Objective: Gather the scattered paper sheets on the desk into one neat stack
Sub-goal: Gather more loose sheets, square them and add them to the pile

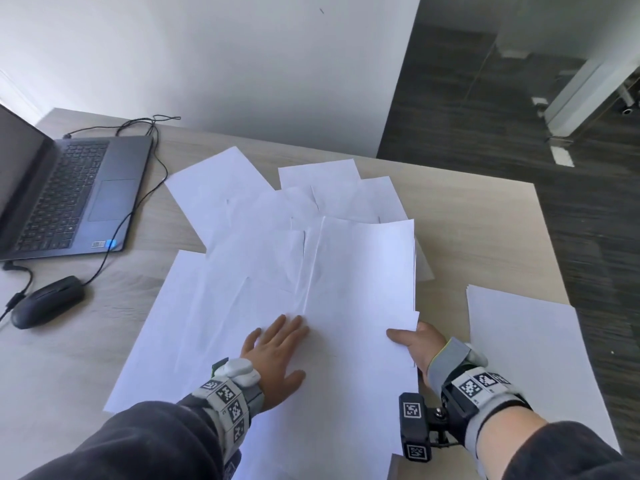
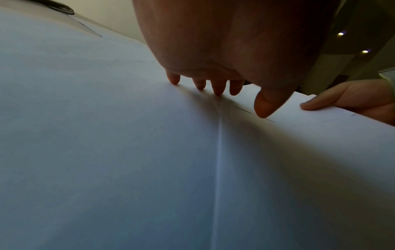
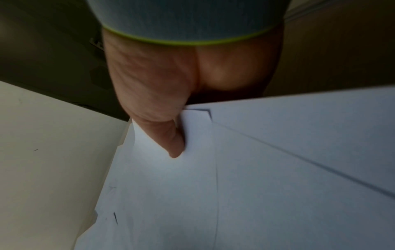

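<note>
Several white paper sheets (image 1: 263, 237) lie overlapped across the middle of the wooden desk (image 1: 485, 230). A bundle of sheets (image 1: 363, 271) lies on top at the right. My right hand (image 1: 412, 341) pinches its near right edge, thumb (image 3: 171, 138) on top and fingers hidden underneath. My left hand (image 1: 277, 351) lies flat with fingers spread, pressing on the sheets just left of the bundle; its fingertips (image 2: 217, 88) touch a creased sheet (image 2: 149, 152). A separate sheet (image 1: 530, 358) lies at the desk's right edge.
An open laptop (image 1: 65, 195) stands at the far left with a black mouse (image 1: 46, 301) and cables (image 1: 149, 188) in front of it. The desk's right edge (image 1: 550, 258) drops to dark flooring. A white wall rises behind the desk.
</note>
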`<state>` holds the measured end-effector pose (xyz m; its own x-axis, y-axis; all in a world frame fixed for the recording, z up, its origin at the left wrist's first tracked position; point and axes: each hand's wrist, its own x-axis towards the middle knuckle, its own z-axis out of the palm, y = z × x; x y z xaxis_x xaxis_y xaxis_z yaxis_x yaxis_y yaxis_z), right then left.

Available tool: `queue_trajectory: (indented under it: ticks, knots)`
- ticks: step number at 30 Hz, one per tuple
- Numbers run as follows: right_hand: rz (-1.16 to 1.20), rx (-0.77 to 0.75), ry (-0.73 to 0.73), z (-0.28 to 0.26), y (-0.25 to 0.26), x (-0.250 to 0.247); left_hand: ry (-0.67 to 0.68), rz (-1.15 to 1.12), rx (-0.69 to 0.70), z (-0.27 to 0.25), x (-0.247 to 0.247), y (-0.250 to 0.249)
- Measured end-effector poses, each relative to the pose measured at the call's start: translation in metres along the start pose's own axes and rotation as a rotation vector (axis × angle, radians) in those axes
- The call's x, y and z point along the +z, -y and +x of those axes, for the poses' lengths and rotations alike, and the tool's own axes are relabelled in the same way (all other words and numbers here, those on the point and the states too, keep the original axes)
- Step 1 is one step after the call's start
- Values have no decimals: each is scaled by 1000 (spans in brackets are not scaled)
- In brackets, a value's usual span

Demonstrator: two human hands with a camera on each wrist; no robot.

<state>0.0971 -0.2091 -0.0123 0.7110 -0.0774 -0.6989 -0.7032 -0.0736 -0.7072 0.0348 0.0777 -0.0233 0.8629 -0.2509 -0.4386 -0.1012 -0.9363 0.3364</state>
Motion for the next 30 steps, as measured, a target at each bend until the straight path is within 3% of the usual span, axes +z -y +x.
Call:
queue_trajectory:
  ticks: [4, 8, 10, 13, 18, 25, 27, 30]
  knots:
    - [-64, -58, -31, -1, 4, -6, -97, -182, -140, 8, -10, -3]
    - [25, -153, -31, -12, 18, -16, -282, -530, -302, 26, -38, -6]
    - [77, -180, -16, -18, 27, -17, -285, -817, -316, 34, -55, -9]
    - [157, -186, 39, -27, 40, -20, -181, -1130, -352, 44, -78, -18]
    - [210, -156, 92, -40, 48, -15, -154, -1139, -366, 45, -86, -38]
    - [52, 3, 42, -43, 9, -22, 242, -935, -527, 24, -57, -38]
    - [-18, 62, 68, -51, -1, -25, 301, -953, -545, 18, -48, -37]
    - [-142, 115, 103, -56, -12, -28, 283, -971, -582, 12, -40, -42]
